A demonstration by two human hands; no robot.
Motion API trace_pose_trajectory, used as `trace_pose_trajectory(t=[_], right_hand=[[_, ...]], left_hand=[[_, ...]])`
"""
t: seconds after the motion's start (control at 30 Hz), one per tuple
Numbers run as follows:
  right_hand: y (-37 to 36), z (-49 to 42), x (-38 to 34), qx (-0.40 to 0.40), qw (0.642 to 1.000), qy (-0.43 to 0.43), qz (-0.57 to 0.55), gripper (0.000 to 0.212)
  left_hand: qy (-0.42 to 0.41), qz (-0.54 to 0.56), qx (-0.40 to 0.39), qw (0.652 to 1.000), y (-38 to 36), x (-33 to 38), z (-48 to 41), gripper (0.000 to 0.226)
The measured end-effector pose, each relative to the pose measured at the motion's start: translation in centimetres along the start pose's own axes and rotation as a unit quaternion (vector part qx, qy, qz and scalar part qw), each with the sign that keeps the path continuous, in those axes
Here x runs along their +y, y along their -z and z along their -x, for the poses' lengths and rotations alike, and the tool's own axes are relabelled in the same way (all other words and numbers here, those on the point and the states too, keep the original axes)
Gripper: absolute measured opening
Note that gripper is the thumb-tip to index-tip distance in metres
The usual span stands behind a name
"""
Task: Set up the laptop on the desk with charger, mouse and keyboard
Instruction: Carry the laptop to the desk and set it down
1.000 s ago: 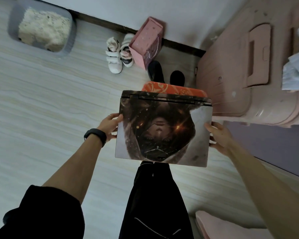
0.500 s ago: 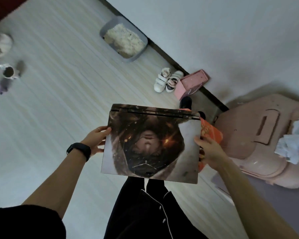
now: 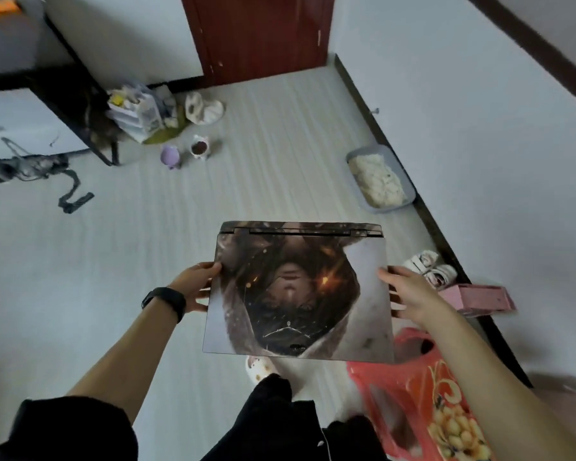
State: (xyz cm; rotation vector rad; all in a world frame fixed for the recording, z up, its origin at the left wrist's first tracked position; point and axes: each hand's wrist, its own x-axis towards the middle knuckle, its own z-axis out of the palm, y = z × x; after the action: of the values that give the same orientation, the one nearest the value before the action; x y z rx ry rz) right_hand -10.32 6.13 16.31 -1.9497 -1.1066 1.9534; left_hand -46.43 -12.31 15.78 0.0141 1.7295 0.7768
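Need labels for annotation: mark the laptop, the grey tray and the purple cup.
laptop (image 3: 296, 291), head view, middle of the closed lid.
grey tray (image 3: 389, 208), head view, near rim.
purple cup (image 3: 170, 156), head view, its body.

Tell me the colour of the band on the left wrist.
Black; the band shows best in the head view.

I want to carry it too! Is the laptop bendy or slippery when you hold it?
Probably stiff: the closed laptop lies flat though held only at its side edges. Likely fairly heavy, since the left hand and right hand both grip it. It looks smooth, so maybe slippery.
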Motion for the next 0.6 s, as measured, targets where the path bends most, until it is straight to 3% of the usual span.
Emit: trace_pose_trajectory(t=[0.23,0.6], right_hand=[[-15.1,-1.0,-9.5,-0.067,0.991,0.040,0.109,0.020],[-38.3,-5.2,-22.2,-0.190,0.950,0.091,0.231,0.023]], left_hand=[[-0.030,0.079,0.069,0.994,14.1,2.4,1.6,0.031],[-0.017,0.235,0.187,0.954,31.7,4.6,0.2,0.032]])
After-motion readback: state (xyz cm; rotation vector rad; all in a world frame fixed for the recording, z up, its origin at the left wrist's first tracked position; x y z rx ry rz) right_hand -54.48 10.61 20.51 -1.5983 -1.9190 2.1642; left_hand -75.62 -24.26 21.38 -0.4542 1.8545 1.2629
